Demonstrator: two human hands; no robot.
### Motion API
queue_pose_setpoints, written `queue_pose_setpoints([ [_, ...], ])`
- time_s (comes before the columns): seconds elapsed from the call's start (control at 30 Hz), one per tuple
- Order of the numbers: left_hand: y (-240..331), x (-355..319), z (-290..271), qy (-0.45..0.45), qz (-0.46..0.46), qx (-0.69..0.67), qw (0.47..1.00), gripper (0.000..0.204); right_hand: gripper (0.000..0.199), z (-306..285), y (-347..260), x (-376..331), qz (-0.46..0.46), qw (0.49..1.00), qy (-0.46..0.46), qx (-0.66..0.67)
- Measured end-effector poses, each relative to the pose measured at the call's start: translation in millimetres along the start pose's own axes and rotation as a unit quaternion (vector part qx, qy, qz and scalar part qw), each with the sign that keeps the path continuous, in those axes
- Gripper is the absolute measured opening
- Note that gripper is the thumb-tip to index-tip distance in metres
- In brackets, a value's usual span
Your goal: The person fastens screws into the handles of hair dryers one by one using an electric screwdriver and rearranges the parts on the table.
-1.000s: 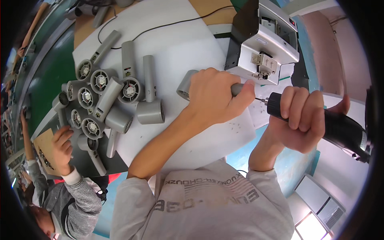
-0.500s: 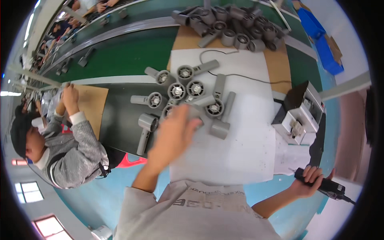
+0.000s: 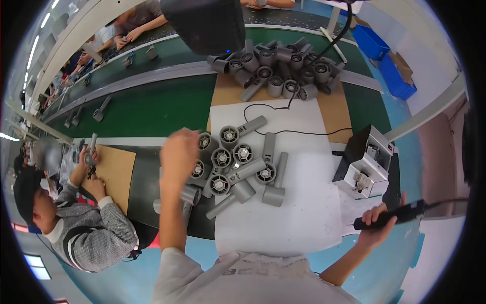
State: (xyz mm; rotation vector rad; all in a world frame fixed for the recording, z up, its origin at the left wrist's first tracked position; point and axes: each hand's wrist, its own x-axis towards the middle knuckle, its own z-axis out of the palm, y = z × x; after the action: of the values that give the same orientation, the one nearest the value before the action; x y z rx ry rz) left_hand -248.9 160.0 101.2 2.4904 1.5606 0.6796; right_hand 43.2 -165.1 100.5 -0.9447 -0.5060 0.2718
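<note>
The left hand [image 3: 178, 152] hovers over the cluster of grey dryer housings [image 3: 230, 169], apparently mid-reach — fingers curled, whether gripping I cannot tell; the next move calls for closing on one housing; right of it, the right hand [image 3: 377, 223] grips a black electric screwdriver [image 3: 392, 215], its long axis lying nearly level, cord end pointing right.

A green workbench [image 3: 152, 109] carried a white sheet [image 3: 298, 202] and brown cardboard [image 3: 339, 109]. Grey hair dryer bodies [image 3: 238, 167] lay clustered on the sheet, another heap [image 3: 281, 71] lay on the cardboard, and a white machine [image 3: 367, 164] sat beside the sheet.
</note>
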Motion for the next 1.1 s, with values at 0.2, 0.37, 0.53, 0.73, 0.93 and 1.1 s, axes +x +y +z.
queue_pose_setpoints([
  [0.2,145.0,-88.8,35.4,-0.361,0.359,-0.216,0.833,0.020,0.063,-4.4,9.8,9.4,0.000,0.991,-0.017,-0.132],
  [0.37,120.4,-161.5,81.4,-0.232,0.318,-0.214,0.894,0.046,0.069,-23.5,3.7,7.0,0.011,0.982,0.002,-0.190],
  [0.53,114.0,-167.2,82.2,-0.279,0.304,-0.177,0.894,0.064,0.072,-39.2,4.2,12.9,-0.042,0.990,-0.015,-0.134],
  [0.73,99.7,-152.4,112.8,-0.288,0.381,-0.126,0.870,0.068,0.076,-27.1,-9.2,20.5,-0.048,0.997,-0.058,0.019],
  [0.93,100.4,-131.0,116.3,-0.235,0.421,-0.109,0.869,0.065,0.074,-28.2,-25.8,24.1,-0.071,0.994,-0.027,-0.085],
  [1.1,96.1,-111.7,120.4,-0.210,0.445,-0.112,0.863,0.058,0.071,-28.5,-26.5,18.2,-0.022,0.996,-0.056,-0.069],
])
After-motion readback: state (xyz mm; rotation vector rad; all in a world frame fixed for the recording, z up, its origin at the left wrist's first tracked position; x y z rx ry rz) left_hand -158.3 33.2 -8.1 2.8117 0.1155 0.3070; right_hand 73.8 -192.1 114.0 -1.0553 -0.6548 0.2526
